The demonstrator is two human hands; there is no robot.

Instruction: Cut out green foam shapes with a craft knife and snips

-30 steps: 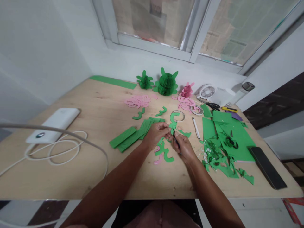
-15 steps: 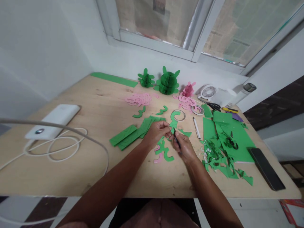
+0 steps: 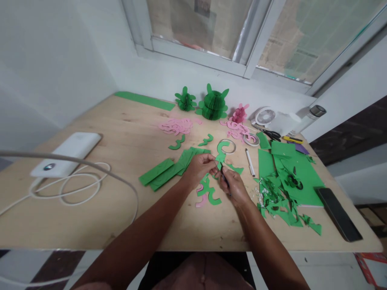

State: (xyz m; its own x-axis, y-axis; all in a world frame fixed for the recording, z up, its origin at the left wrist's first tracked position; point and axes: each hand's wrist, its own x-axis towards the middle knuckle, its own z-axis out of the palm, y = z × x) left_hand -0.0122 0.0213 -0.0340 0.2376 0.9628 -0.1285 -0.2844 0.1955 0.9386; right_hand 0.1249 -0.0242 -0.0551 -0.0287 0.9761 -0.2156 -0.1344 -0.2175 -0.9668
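Taking your hands as the dial's centre, a black smartphone (image 3: 338, 213) lies nearest you on the counter (image 3: 145, 137), toward four o'clock, with a heap of green paper scraps (image 3: 273, 203) between it and your hands. Loose green curves (image 3: 214, 200) and a pink curve (image 3: 201, 201) lie at six. Your right hand (image 3: 235, 186) has its grip wrapped closed around a dark-handled tool (image 3: 223, 173), its tip against the paper; its kind is too small to tell. Your left hand (image 3: 199, 168) has its grip pinched closed on the green scalloped cut-out (image 3: 221, 156), which sits between both hands and curls toward twelve. Green paper strips (image 3: 156, 171) lie at nine, a white slab-shaped device (image 3: 68, 153) well beyond them. A white marker (image 3: 250, 164) lies at two. Farther off are a tape roll (image 3: 256, 142) toward one, a yellow utility knife (image 3: 292, 139) toward two and heaped pink cut-outs (image 3: 175, 126) toward eleven. Farthest stand a small green honeycomb-paper figure (image 3: 185, 101) at eleven, a larger green one (image 3: 212, 106) at twelve, and a white fan (image 3: 266, 117) toward one.
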